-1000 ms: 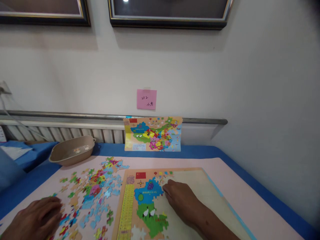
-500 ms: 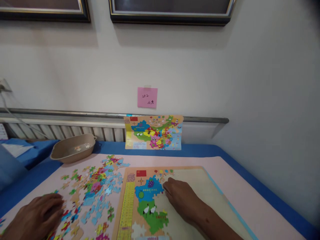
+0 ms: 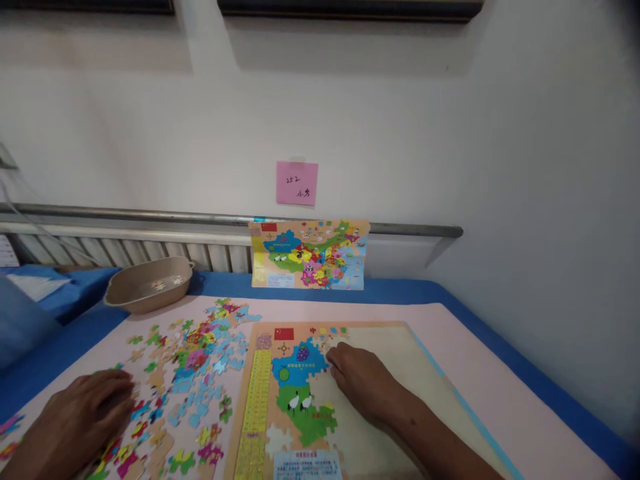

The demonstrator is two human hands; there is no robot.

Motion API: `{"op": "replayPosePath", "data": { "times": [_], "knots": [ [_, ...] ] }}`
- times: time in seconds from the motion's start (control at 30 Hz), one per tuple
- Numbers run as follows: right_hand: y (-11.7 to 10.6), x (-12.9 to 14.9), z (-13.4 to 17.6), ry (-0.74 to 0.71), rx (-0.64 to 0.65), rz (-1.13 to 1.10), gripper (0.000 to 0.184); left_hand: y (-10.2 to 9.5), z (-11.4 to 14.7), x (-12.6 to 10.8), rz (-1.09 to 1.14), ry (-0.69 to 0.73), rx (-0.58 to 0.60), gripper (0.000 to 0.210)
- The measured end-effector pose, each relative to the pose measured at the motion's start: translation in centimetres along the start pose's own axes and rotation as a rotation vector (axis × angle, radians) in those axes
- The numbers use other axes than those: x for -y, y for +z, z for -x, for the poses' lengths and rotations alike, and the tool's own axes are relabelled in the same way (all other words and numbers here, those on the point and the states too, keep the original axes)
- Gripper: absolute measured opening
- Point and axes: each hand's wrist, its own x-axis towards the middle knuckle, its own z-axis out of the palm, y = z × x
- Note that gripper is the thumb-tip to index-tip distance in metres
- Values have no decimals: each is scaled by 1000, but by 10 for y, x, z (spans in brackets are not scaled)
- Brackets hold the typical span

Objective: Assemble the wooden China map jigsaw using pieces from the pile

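Observation:
A partly assembled map jigsaw puzzle (image 3: 305, 407) lies on its pale board (image 3: 400, 347), with blue and green regions joined along the left side. My right hand (image 3: 363, 380) rests over the board at the right edge of the blue region. Its fingertips are bent down and pressed together, and whatever they pinch is hidden. To the left, my left hand (image 3: 83, 413) lies loosely curved on the table beside a spread of loose puzzle pieces (image 3: 200, 360). A gap shows between its thumb and fingers, and I see nothing held there.
A tan plastic basin (image 3: 145, 300) with a few pieces inside stands at the back left. Against the wall leans a folded reference map (image 3: 310, 257), below a pink note (image 3: 297, 183). A metal rail (image 3: 415, 230) runs along the wall behind the blue-edged table (image 3: 415, 290).
The view has tilted down slightly, so the wall items sit higher and more of the board's bottom shows. Both hands keep nearly the same places.

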Motion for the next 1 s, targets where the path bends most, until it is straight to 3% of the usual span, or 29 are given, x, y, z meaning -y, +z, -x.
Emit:
{"op": "replayPosePath", "data": {
  "times": [0.07, 0.17, 0.23, 0.73, 1.0],
  "knots": [
    [1, 0, 1, -19, -5, -20, 22, -10, -3, -14, 24, -1, -30, 29],
    [10, -7, -3, -42, -45, -81, 31, -23, -7, -35, 46, -45, 55, 24],
    [19, -14, -8, -50, -62, -126, 35, -27, -9, -42, 33, -80, 44, 21],
    [42, -34, -22, -2, -98, -202, 46, -33, -6, -49, 84, -125, 121, 9],
    [39, -32, -20, -9, -119, -204, 45, -34, -5, -49, 68, -115, 113, 10]
  ]
}}
